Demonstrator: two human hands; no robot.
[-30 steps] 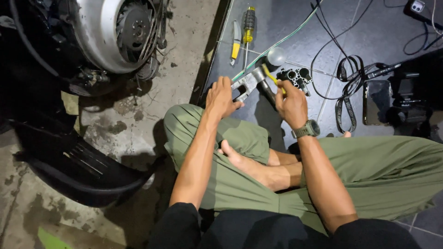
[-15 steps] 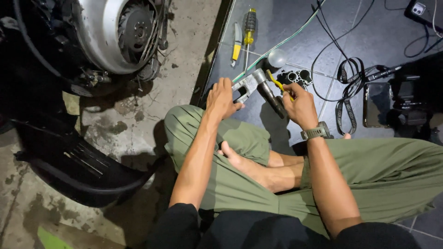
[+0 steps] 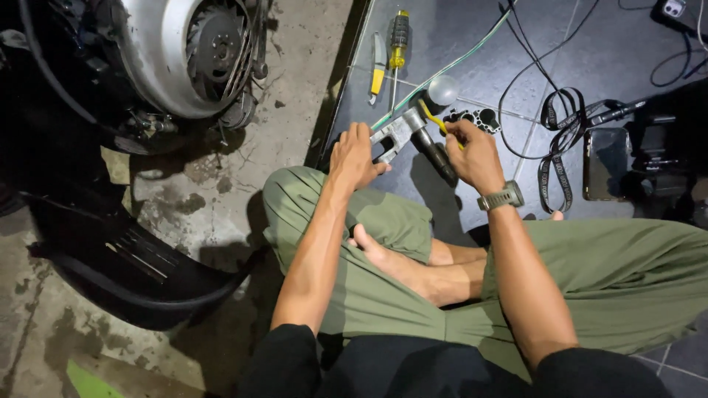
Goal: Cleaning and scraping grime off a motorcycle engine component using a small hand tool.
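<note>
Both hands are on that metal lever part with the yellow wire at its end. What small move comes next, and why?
Probably steady the metal lever part with the left hand and feed the yellow wire a little further in with the right hand. The left grip already holds the part's near end, the right fingers pinch the wire right at its head, and the black handle hangs free beneath.

Colours only. My left hand [image 3: 352, 156] is gripping a silver-grey metal bracket [image 3: 397, 130] with a black handle [image 3: 436, 156]. My right hand [image 3: 472, 153] is pinching a yellow wire [image 3: 431, 116]; a grey watch [image 3: 501, 197] is sitting on that wrist. I am wearing olive-green trousers [image 3: 605, 280] and black sleeves. Lying on the dark grey tiled floor [image 3: 590, 51]: a screwdriver [image 3: 398, 44] in yellow and black, a pale green cable [image 3: 472, 50], black cords [image 3: 549, 140]. The engine cover [image 3: 166, 55] is showing silver.
</note>
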